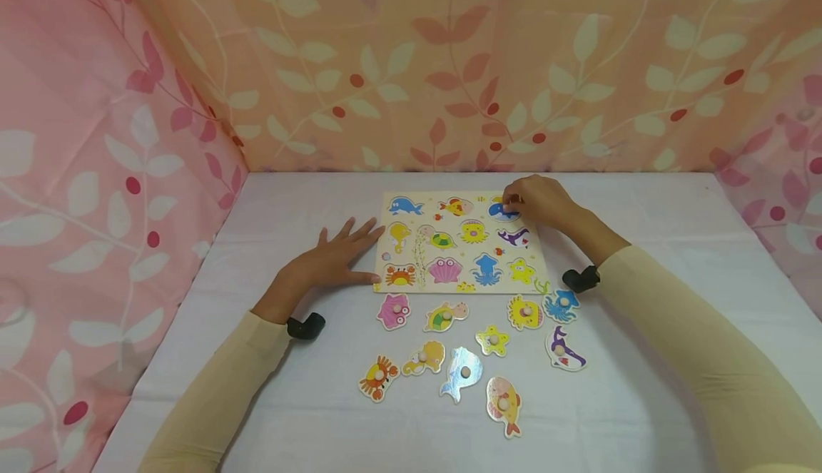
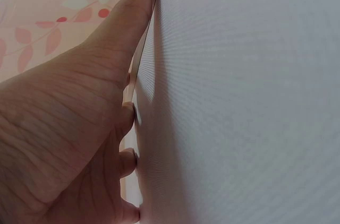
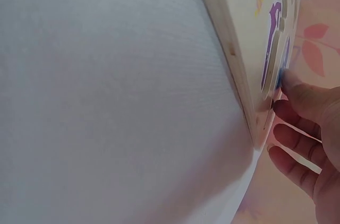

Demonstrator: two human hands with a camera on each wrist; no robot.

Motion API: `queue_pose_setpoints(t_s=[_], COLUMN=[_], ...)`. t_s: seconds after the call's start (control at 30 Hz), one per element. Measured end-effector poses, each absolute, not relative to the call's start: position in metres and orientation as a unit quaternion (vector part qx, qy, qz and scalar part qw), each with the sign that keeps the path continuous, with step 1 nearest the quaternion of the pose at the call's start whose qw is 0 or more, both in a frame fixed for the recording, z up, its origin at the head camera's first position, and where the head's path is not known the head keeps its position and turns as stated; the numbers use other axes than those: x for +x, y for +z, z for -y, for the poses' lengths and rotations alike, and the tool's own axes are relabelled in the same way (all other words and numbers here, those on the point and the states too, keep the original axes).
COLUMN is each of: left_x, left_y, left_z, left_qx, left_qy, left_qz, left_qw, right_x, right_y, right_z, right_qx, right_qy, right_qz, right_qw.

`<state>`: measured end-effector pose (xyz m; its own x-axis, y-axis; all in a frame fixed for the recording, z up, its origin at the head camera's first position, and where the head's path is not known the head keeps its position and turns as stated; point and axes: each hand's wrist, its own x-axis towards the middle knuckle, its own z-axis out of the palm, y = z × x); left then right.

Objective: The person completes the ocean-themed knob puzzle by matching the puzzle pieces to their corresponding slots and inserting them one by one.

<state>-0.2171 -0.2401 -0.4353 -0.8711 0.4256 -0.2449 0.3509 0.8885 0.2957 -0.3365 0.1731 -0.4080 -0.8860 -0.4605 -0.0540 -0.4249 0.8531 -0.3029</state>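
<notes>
A wooden peg puzzle board [image 1: 462, 255] printed with sea animals lies on the white-covered table. My right hand [image 1: 542, 200] is over its top right corner, thumb and fingers pinching a blue puzzle piece [image 1: 497, 210] at the slot there. In the right wrist view a bit of blue shows at the tip of the thumb [image 3: 300, 94]; the knob is hidden by the fingers. My left hand [image 1: 334, 255] lies spread at the board's left side, the thumb at the lower left corner and fingertips along the edge.
Loose knobbed pieces lie in front of the board: a pink shell [image 1: 394, 312], turtle [image 1: 446, 316], octopus [image 1: 525, 312], squid [image 1: 561, 307], purple whale [image 1: 565, 349], starfish [image 1: 492, 341], crab [image 1: 379, 379], seahorse [image 1: 425, 359], pale blue whale [image 1: 462, 374] and fish [image 1: 504, 405]. Patterned cloth surrounds the table.
</notes>
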Motion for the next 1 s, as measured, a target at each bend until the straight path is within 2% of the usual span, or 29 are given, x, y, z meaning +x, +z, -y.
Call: queue_pose_setpoints(t_s=[0.37,0.6,1.0], left_x=[-0.218,-0.217,-0.217], left_y=[-0.435,-0.434,-0.435], left_z=[0.240,0.240,0.239], left_qx=[0.196,0.194,0.200], left_qy=[0.124,0.128,0.125], left_qz=[-0.960,-0.959,-0.959], left_qw=[0.158,0.162,0.154], right_x=[-0.319,-0.287,-0.235], right_y=[-0.397,-0.388,-0.389], right_z=[-0.183,-0.197,-0.227], right_qx=[-0.215,-0.249,-0.233], right_qy=[-0.146,-0.137,-0.141], right_qz=[-0.964,-0.959,-0.962], right_qw=[0.050,0.004,-0.016])
